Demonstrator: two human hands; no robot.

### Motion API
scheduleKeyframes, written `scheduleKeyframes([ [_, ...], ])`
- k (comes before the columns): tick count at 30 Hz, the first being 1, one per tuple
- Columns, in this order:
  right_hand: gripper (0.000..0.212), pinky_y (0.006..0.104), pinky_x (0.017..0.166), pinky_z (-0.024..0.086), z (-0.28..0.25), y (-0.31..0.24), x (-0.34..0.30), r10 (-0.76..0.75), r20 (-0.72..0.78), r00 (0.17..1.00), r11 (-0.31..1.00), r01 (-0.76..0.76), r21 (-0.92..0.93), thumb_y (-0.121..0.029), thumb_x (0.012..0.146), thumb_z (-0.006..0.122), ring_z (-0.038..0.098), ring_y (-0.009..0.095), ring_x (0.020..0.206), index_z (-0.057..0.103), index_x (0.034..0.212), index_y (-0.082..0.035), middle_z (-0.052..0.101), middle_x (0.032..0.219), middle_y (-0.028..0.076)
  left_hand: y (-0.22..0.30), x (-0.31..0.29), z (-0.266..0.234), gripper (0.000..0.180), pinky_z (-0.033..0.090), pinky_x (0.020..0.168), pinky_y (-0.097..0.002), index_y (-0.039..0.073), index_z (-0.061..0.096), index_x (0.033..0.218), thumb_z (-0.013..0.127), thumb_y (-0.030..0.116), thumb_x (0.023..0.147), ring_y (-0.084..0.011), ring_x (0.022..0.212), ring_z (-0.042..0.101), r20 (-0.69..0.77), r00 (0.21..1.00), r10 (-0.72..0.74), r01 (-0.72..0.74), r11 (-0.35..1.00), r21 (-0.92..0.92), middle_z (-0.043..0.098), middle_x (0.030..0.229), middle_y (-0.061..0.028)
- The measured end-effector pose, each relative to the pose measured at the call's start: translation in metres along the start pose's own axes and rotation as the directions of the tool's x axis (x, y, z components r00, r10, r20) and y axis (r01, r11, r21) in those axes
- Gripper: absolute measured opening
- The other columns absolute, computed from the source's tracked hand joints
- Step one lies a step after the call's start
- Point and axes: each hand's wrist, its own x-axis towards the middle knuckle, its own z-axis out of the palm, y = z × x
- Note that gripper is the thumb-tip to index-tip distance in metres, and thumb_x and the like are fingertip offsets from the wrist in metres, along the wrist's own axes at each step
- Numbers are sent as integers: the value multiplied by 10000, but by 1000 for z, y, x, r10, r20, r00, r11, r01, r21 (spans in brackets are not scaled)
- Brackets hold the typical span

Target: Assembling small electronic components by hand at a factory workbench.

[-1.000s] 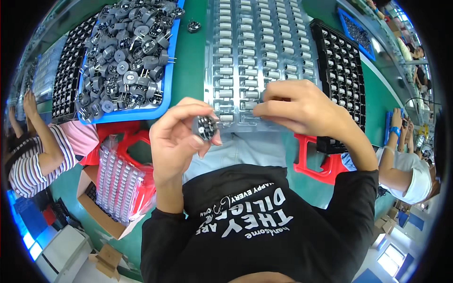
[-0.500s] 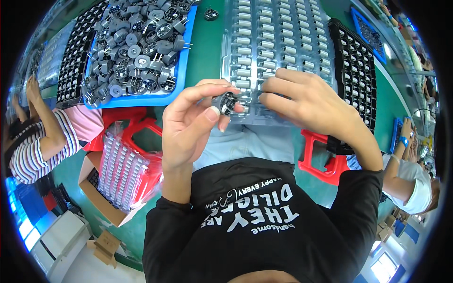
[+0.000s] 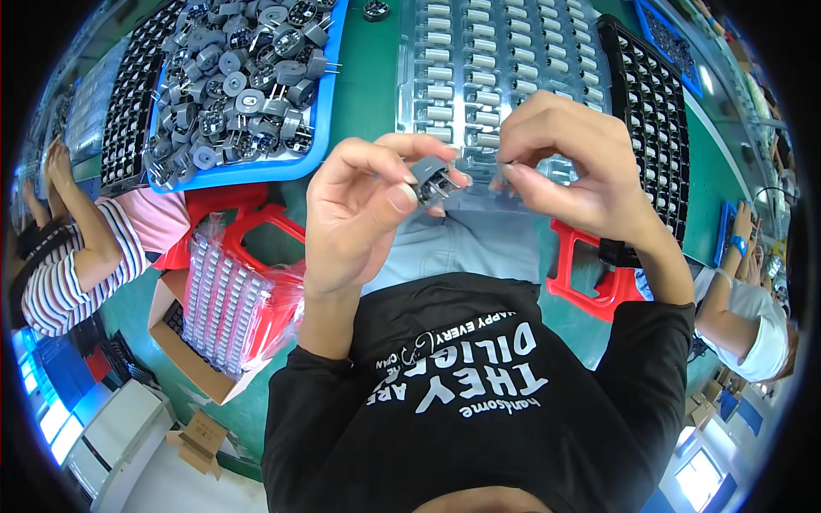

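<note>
My left hand pinches a grey round part with metal pins between thumb and fingers, its pin side tilted toward my right hand. My right hand has thumb and forefinger pressed together beside it, over the near edge of a clear plastic tray. Whatever sits in that pinch is too small to make out. Rows of small silver cylinders fill the tray's slots. To the left, a blue bin is heaped with more grey round parts.
One loose round part lies on the green table. Black trays of parts flank the work area. Red stools and an open cardboard box stand below. Co-workers sit on both sides.
My right hand has drawn up off the tray's cylinders, its thumb and forefinger now pinched. The left hand has turned the grey part so its pins point toward the right.
</note>
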Motion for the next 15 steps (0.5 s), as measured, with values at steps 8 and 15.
scheduleKeyframes([
  [8, 284, 276, 708, 576, -1, -21, 1, 115, -25, 993, 968, -106, 229, 51, 777, 722, 668, 205, 821, 641, 1049, 49, 643, 989, 154, 0, 3, 10, 300, 547, 914, -444, -22, 526, 1019, 678, -130, 784, -351, 1080, 625, -37, 999, -2, 4, 998, 58, 574, 1187, -230],
  [15, 372, 296, 640, 544, 11, -25, -3, -110, -150, 983, 993, 104, -48, 11, 696, 799, 655, 234, 766, 668, 1043, 26, 656, 906, 148, -8, 1, 13, 349, 527, 949, -440, -7, 534, 965, 739, -146, 720, -338, 1101, 618, 50, 970, 238, -243, 934, 261, 569, 1151, -176],
])
